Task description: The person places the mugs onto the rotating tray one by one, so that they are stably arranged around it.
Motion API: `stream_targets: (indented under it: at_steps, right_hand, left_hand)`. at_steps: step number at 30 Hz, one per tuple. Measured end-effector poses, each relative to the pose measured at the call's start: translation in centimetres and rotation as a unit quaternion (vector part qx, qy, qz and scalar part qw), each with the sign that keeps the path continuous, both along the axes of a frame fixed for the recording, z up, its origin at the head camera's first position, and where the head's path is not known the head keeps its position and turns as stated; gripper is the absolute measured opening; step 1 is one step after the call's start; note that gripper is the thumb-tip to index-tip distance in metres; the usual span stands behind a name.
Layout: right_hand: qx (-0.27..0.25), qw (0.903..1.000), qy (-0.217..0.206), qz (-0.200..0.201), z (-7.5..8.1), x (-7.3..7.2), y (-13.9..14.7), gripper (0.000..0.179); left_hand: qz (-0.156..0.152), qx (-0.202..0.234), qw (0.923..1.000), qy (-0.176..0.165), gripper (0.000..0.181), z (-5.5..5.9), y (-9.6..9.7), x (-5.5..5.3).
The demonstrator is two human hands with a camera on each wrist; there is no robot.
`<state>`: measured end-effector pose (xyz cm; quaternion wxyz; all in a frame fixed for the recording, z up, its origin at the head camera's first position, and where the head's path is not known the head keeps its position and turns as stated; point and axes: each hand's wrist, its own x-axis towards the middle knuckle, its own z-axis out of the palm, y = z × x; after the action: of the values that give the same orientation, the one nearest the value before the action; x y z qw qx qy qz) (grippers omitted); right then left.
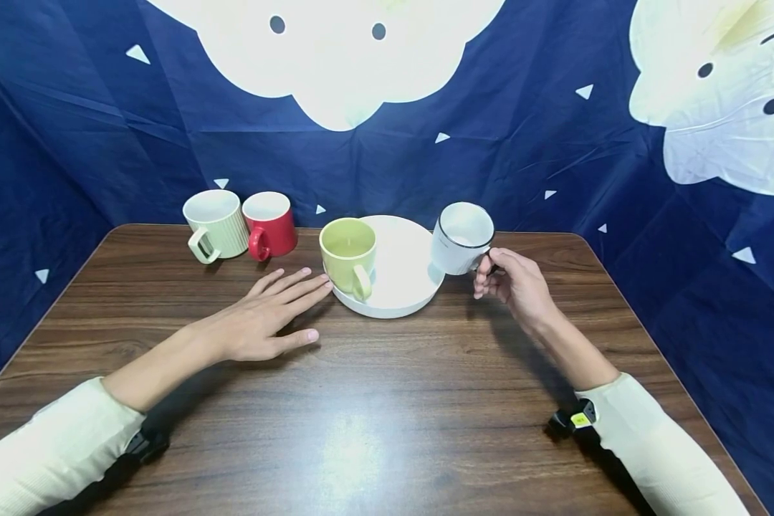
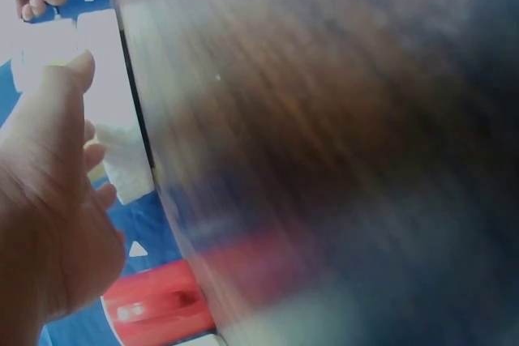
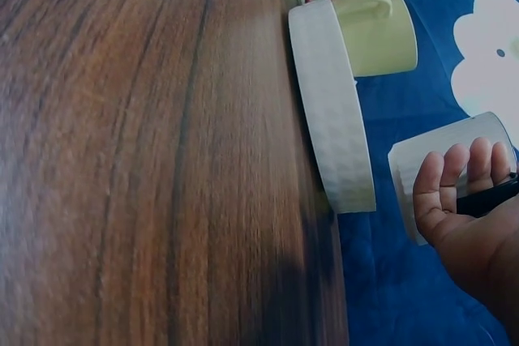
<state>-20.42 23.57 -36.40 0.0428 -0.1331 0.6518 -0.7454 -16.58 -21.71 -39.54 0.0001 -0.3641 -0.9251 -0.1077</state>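
- the right hand is clamped on the white mug, its fingers curled round the dark handle at the mug's right side.
- the white mug is in the air, mouth up; the right wrist view shows a gap between its base and the tray, and in the head view it overlaps the tray's right rim.
- the left hand grips nothing: palm down, its fingers straight and its thumb set well apart from them.
- its fingertips reach the left side of the tray, just beside the yellow-green mug; whether they touch either one, i cannot tell.
- the tray is white, round and shallow, lying on the table near its far edge, between the two hands.
- the yellow-green mug stands upright in the left part of the tray, its handle turned toward the person.
- left of the tray, a red mug and a pale ribbed mug stand upright on the table, close beside each other, the red one nearer the tray.
- the table is brown with a wood grain, and a patch of light gleams on its near part.
- behind it hangs a dark blue cloth printed with white cloud shapes and small white triangles.
- both arms wear pale sleeves.
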Motion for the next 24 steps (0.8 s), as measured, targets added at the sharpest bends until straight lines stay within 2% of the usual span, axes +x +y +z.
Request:
stream_targets:
  at_steps: [24]
  right_hand:
    - [-0.002, 0.9992, -0.009, 0.040, -0.6, 0.1, -2.1, 0.044]
  left_hand:
    - [0.010, -0.006, 0.9999, 0.003, 0.079, -0.1, 0.0, -0.6]
